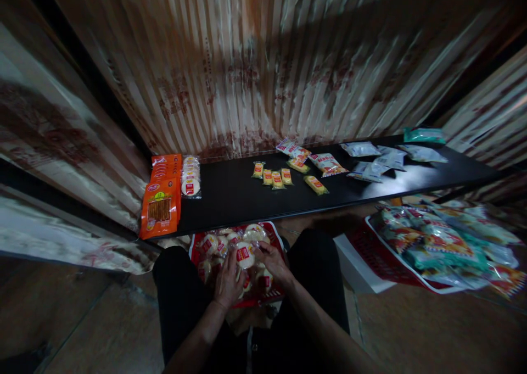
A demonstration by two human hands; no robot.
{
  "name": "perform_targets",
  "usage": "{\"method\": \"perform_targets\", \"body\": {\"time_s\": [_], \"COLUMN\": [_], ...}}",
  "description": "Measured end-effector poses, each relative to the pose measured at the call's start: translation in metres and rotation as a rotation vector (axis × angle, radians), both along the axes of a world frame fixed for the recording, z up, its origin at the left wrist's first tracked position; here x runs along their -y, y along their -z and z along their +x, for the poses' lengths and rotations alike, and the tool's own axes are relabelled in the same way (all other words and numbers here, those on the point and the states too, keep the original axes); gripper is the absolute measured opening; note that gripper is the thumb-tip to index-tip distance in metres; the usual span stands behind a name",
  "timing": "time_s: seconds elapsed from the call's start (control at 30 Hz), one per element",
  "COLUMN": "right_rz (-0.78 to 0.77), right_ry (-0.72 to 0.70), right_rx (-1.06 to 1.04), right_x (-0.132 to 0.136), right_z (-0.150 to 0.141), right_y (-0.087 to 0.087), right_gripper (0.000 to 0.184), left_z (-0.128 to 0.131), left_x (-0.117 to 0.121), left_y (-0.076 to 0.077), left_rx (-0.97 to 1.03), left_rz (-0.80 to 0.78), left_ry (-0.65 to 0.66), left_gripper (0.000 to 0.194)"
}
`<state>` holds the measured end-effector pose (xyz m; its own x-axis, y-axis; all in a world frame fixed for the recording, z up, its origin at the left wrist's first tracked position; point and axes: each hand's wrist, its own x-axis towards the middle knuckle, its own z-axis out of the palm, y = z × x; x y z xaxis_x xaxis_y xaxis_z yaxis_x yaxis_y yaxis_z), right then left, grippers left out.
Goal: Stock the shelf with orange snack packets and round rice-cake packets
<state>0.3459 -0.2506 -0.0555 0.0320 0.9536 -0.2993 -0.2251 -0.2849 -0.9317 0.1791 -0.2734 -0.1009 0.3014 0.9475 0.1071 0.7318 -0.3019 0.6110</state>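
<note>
Between my knees stands a red basket with a pale rim, filled with several round white pastries in clear wrappers with red labels. One wrapped round pastry is held over the basket, label facing up. My left hand grips its left side, fingers closed against the wrapper. From the right, my right hand pinches the wrapper's edge. On the black shelf, a row of overlapping wrapped pastries lies beside orange snack packets at the left end.
Along the black shelf lie small yellow packets, red-and-white packets, silvery packets and a green packet. A second red basket, heaped with snack bags, stands at right beside a white box. Striped curtains hang behind.
</note>
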Motion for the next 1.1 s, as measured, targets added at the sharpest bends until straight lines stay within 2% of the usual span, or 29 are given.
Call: {"method": "perform_targets", "body": {"time_s": [0.23, 0.37, 0.47, 0.57, 0.7, 0.9, 1.1], "right_rz": [-0.002, -0.060, -0.091, -0.075, 0.030, 0.129, 0.121], "right_ry": [-0.026, 0.016, 0.026, -0.026, -0.069, -0.068, -0.064], "right_rx": [0.000, 0.035, 0.071, 0.092, 0.126, 0.225, 0.210], "right_x": [0.004, 0.007, 0.007, 0.007, 0.008, 0.011, 0.014], "right_z": [-0.002, -0.005, -0.008, -0.013, -0.019, -0.021, -0.024], "right_y": [-0.001, -0.009, -0.011, -0.008, -0.002, 0.006, 0.015], "right_gripper": [0.042, 0.039, 0.048, 0.052, 0.048, 0.046, 0.046], "left_z": [-0.002, -0.003, -0.003, -0.003, -0.003, -0.005, -0.005], "left_x": [-0.003, -0.003, -0.004, -0.005, -0.006, -0.006, -0.006], "left_y": [0.003, 0.000, -0.001, 0.001, 0.006, 0.015, 0.012], "left_rx": [0.024, 0.034, 0.087, 0.139, 0.188, 0.250, 0.301], "left_rz": [-0.003, 0.002, -0.030, -0.049, -0.052, -0.058, -0.073], "left_ry": [0.000, 0.006, 0.001, 0.007, -0.017, -0.058, -0.108], "left_gripper": [0.063, 0.052, 0.041, 0.037, 0.040, 0.040, 0.036]}}
